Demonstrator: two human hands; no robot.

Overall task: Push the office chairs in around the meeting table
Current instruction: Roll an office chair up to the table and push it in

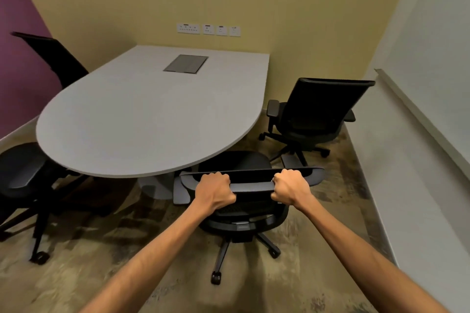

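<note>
While gripped, chair (pixel 251 185) at table edge (pixel 142 175).

No text, label, brand or number could be read anywhere in the view. The wall plates (pixel 208 29) at about twelve o'clock above the bench (pixel 142 119) carried small dark marks, too blurred to make out. A faint mark on the near chair (pixel 244 226) under its seat was also illegible.

4 chairs (pixel 251 185), 1 table (pixel 142 114)
</note>
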